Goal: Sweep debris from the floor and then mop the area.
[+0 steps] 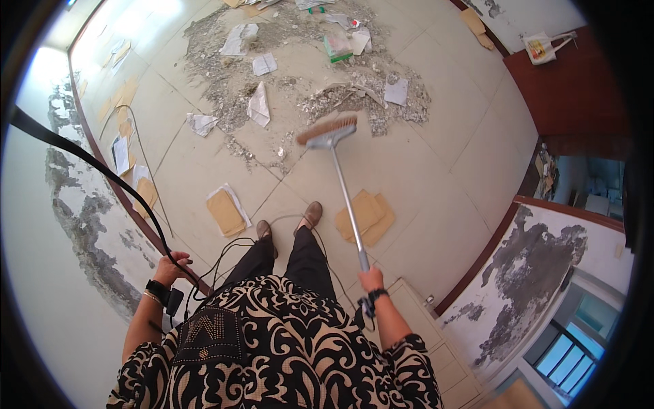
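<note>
My right hand (371, 278) is wrapped round the grey handle of a push broom (346, 194), and I wear a dark band on that wrist. The broom's brown bristle head (328, 129) is at the near edge of a wide patch of grey rubble (272, 102) on the tiled floor. White paper scraps (259, 105) lie among the debris. At my left side, my left hand (170, 267) hangs with its fingers loosely apart, right beside a black cable (153, 211) that crosses in front of it. It seems to hold nothing.
Brown envelopes lie beside my feet, one stack (226, 213) left and another (368, 217) right. Thin cords (218, 266) trail around my legs. Peeling walls (82, 218) flank the room. A dark red cabinet (579, 88) with a white bag (541, 49) stands far right.
</note>
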The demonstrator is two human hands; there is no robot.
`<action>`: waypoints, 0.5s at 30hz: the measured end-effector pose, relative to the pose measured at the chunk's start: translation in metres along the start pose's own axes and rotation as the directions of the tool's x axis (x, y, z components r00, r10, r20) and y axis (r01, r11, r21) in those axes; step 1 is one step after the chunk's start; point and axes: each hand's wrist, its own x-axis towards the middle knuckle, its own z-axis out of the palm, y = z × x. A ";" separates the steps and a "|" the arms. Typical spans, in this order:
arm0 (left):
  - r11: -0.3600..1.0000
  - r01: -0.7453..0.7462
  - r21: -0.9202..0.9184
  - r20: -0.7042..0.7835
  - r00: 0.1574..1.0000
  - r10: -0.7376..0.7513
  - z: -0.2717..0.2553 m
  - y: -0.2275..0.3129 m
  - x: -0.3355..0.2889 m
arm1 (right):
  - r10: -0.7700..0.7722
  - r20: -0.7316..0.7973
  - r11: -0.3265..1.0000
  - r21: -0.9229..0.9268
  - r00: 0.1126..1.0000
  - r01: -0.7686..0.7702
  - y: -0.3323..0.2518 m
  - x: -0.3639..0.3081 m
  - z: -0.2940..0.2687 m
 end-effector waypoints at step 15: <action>0.971 0.208 -0.118 -0.085 0.972 -0.219 -0.021 -0.059 -0.022 | 0.026 0.252 0.979 -0.204 0.967 0.027 -0.086 0.027 0.028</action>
